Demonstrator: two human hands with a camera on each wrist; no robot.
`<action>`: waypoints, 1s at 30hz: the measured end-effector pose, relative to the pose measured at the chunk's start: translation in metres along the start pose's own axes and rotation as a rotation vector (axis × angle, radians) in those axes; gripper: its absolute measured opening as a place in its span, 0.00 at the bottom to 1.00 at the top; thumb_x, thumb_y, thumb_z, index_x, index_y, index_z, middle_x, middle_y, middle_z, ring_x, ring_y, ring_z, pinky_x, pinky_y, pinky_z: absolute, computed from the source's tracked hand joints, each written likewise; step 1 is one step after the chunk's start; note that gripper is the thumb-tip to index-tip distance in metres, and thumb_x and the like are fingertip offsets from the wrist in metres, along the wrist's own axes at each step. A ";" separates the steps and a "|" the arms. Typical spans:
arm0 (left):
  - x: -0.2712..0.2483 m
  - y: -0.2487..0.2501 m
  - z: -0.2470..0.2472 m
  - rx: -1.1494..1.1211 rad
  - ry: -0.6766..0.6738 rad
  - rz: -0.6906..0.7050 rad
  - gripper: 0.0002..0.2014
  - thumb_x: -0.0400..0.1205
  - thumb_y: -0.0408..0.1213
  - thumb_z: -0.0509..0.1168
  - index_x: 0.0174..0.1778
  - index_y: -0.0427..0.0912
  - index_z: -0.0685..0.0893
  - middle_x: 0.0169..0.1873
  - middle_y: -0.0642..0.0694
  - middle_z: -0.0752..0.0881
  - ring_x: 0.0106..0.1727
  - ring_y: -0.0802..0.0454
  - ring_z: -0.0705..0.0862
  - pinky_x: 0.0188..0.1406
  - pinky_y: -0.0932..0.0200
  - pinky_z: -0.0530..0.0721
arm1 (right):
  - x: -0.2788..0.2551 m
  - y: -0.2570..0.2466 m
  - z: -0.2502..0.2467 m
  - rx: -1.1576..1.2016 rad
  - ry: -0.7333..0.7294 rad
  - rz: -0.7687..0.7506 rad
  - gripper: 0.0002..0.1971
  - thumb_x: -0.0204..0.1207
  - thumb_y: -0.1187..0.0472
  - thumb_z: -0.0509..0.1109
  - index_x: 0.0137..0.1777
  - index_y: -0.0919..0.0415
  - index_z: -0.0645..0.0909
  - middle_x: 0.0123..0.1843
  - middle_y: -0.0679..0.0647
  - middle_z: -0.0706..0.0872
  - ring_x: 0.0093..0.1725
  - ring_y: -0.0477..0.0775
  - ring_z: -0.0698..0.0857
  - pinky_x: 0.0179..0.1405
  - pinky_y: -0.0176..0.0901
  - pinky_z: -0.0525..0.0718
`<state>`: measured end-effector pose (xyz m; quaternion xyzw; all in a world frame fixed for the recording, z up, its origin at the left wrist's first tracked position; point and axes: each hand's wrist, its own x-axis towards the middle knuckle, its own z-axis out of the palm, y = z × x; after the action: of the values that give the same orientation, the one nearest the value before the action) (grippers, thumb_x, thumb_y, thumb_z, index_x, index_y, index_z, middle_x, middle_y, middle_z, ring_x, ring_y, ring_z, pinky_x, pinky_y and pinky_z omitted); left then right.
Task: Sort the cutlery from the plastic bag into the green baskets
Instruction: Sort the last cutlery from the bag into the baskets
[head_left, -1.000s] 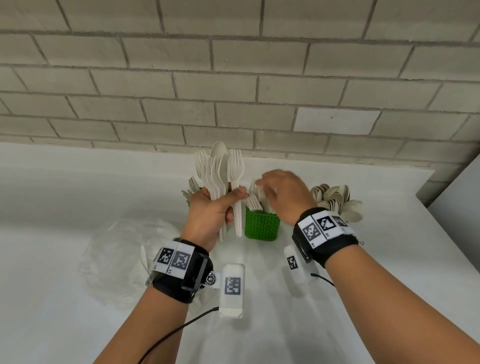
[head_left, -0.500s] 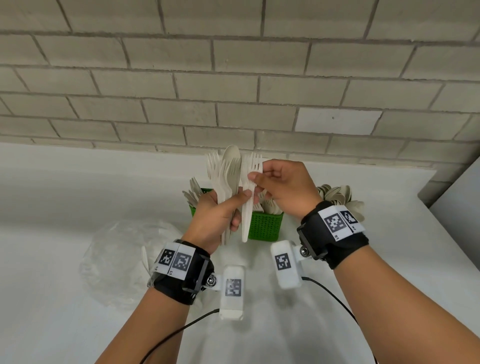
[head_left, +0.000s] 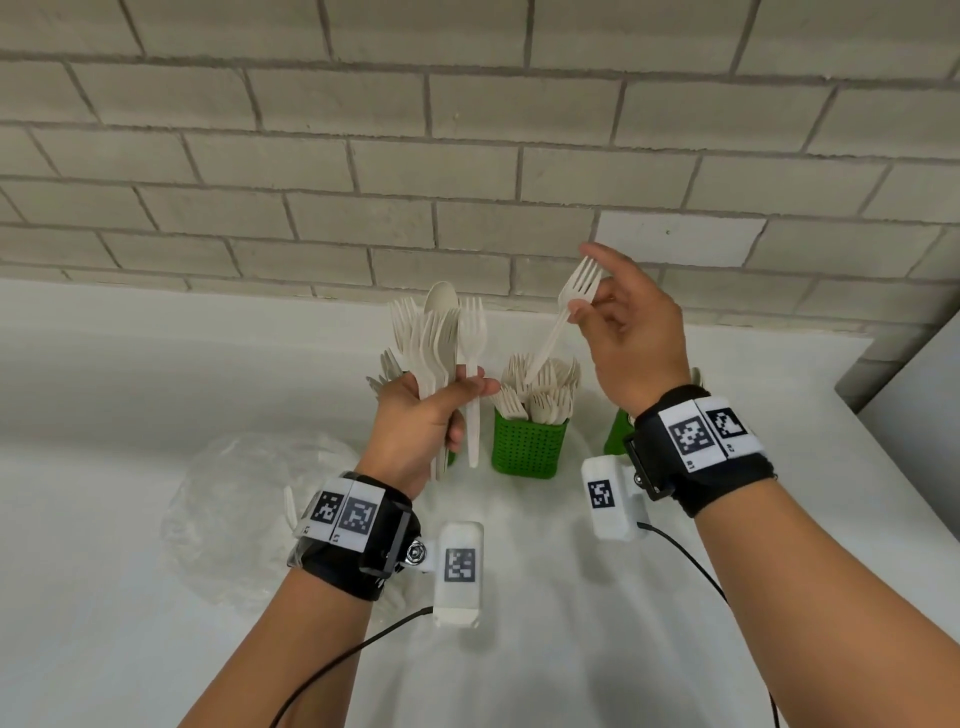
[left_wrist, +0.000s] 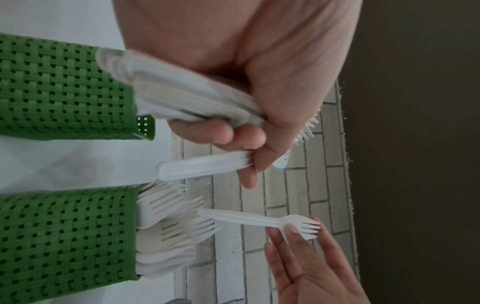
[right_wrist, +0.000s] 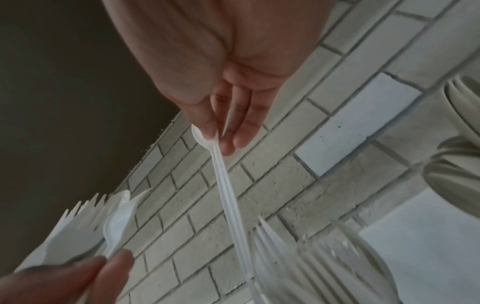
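My left hand (head_left: 457, 400) grips a bundle of white plastic cutlery (head_left: 439, 338), mostly forks with one spoon, upright above the table. In the left wrist view the left hand (left_wrist: 233, 131) curls round the bundle's handles (left_wrist: 182, 98). My right hand (head_left: 582, 309) pinches a single white fork (head_left: 563, 317) by its neck, tines up. Its handle slants down to the fork heads in the middle green basket (head_left: 530, 447). The right wrist view shows that fork (right_wrist: 228, 185) hanging from the pinch. The clear plastic bag (head_left: 244, 499) lies at the left.
A second green basket (head_left: 615, 431) stands right of the middle one, mostly hidden by my right wrist. A third basket (left_wrist: 64, 86) with cutlery sits behind my left hand. The brick wall (head_left: 467, 156) runs along the table's back edge.
My right hand has drawn one fork out of the left hand's bundle and carried it up and to the right, over the middle basket. The left hand has stayed about where it was.
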<state>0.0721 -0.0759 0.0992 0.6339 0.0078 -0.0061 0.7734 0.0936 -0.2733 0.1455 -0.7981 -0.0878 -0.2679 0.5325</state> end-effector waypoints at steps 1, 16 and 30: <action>0.000 0.000 0.000 -0.004 -0.002 -0.003 0.03 0.82 0.28 0.68 0.46 0.35 0.87 0.45 0.40 0.93 0.19 0.54 0.69 0.18 0.64 0.71 | 0.000 -0.002 -0.001 -0.026 -0.009 -0.030 0.23 0.80 0.67 0.69 0.72 0.45 0.77 0.46 0.60 0.86 0.46 0.54 0.88 0.52 0.48 0.88; 0.000 -0.004 0.000 -0.016 -0.005 -0.025 0.02 0.80 0.29 0.69 0.46 0.36 0.87 0.45 0.38 0.92 0.19 0.54 0.69 0.18 0.63 0.70 | -0.023 0.031 0.029 -0.706 -0.434 -0.130 0.25 0.89 0.55 0.53 0.85 0.52 0.58 0.86 0.47 0.60 0.84 0.49 0.59 0.82 0.46 0.56; 0.003 -0.006 0.007 -0.004 -0.056 -0.042 0.03 0.80 0.31 0.71 0.45 0.36 0.88 0.44 0.38 0.93 0.20 0.53 0.71 0.19 0.63 0.71 | -0.034 0.033 0.042 -0.919 -0.751 -0.008 0.37 0.86 0.47 0.54 0.86 0.62 0.40 0.88 0.54 0.44 0.86 0.51 0.41 0.85 0.50 0.37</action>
<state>0.0746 -0.0835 0.0948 0.6317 -0.0005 -0.0399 0.7742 0.0930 -0.2439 0.0889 -0.9867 -0.1481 0.0204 0.0636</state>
